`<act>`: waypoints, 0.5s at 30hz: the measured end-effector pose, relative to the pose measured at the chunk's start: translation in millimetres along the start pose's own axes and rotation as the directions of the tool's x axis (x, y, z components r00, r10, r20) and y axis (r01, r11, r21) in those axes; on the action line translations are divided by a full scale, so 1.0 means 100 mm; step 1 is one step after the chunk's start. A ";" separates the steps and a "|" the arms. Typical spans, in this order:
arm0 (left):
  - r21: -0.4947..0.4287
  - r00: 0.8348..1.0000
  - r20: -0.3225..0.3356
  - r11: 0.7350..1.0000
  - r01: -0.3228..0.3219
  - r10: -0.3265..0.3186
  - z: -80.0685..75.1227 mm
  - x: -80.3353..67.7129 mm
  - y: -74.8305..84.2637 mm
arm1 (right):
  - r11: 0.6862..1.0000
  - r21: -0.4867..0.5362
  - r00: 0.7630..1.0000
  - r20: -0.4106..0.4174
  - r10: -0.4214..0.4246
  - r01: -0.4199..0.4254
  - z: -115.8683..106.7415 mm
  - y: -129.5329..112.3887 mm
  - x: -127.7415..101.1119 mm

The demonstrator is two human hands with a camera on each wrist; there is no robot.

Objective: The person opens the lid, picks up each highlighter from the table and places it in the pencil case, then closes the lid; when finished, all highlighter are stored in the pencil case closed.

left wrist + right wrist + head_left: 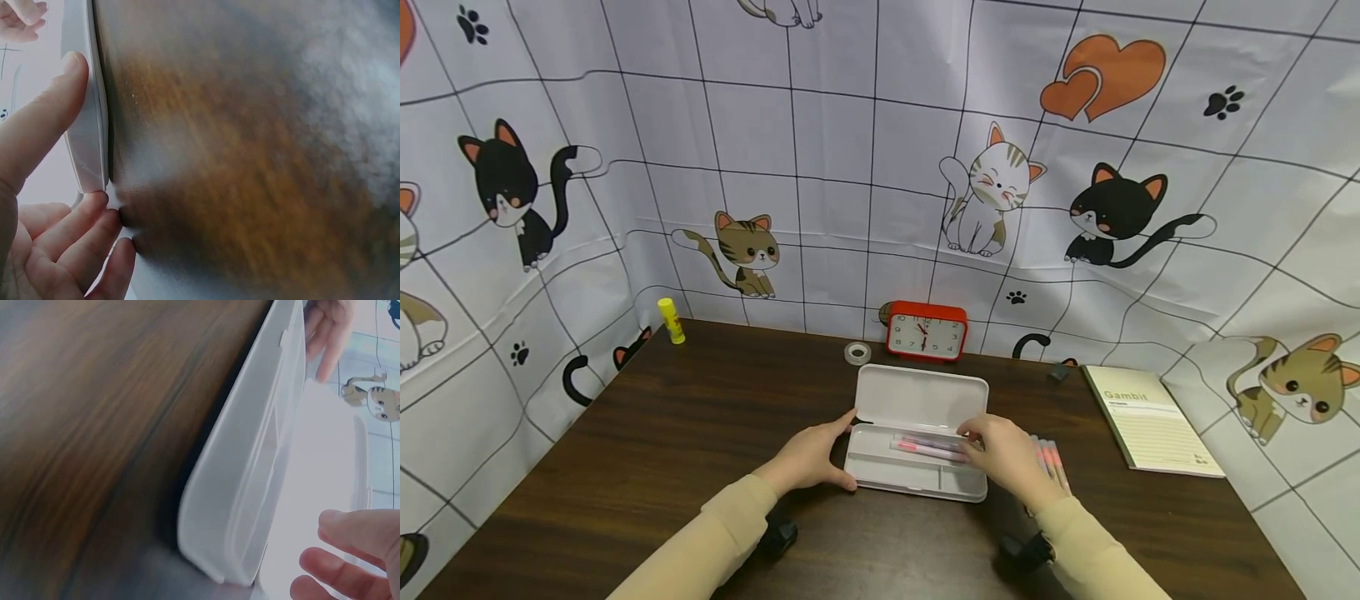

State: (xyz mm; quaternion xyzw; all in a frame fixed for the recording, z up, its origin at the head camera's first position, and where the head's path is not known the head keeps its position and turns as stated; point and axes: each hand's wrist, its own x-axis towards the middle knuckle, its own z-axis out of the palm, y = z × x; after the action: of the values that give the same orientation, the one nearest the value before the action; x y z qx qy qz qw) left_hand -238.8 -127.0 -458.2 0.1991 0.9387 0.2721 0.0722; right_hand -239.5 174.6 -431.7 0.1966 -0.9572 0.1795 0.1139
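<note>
A white pencil case [887, 482] lies on the table with its lid [922, 396] raised at the back. Inside it, pens with pink parts [917, 448] lie lengthwise in the long compartment. My left hand [808, 454] holds the case's left end, thumb at the front and fingers toward the back corner. In the left wrist view the thumb [47, 115] presses the case's side. Over the right end of the case is my right hand [1000, 454], its fingers loosely bent near the pen ends. Nothing shows between its fingertips [331, 519] in the right wrist view.
Right of the case, partly behind my right hand, lie several pink pens [1054, 462]. A notebook [1150, 421] lies farther right. Along the back stand a red clock [927, 332], a tape roll [857, 353], a yellow glue stick [671, 321] and a small dark object [1059, 372].
</note>
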 end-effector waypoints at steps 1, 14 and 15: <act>0.000 1.000 0.000 1.000 0.001 -0.001 0.00 0.00 0.00 | 1.000 0.001 1.000 -0.001 0.001 -0.001 -0.02 0.03 -0.02; -0.014 1.000 0.001 1.000 0.011 -0.011 0.00 -0.01 0.02 | 0.991 -0.004 0.990 0.045 0.135 -0.135 -0.25 0.38 -0.28; -0.017 1.000 0.001 1.000 0.010 -0.010 0.00 -0.01 0.02 | 0.990 -0.002 0.989 0.046 0.144 -0.144 -0.26 0.41 -0.31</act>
State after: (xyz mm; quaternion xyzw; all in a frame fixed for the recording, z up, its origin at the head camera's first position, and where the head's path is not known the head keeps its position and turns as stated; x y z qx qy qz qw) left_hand -237.4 -125.4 -456.8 0.1939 0.9373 0.2795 0.0755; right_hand -225.4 230.4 -429.1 0.1313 -0.9711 0.1833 0.0784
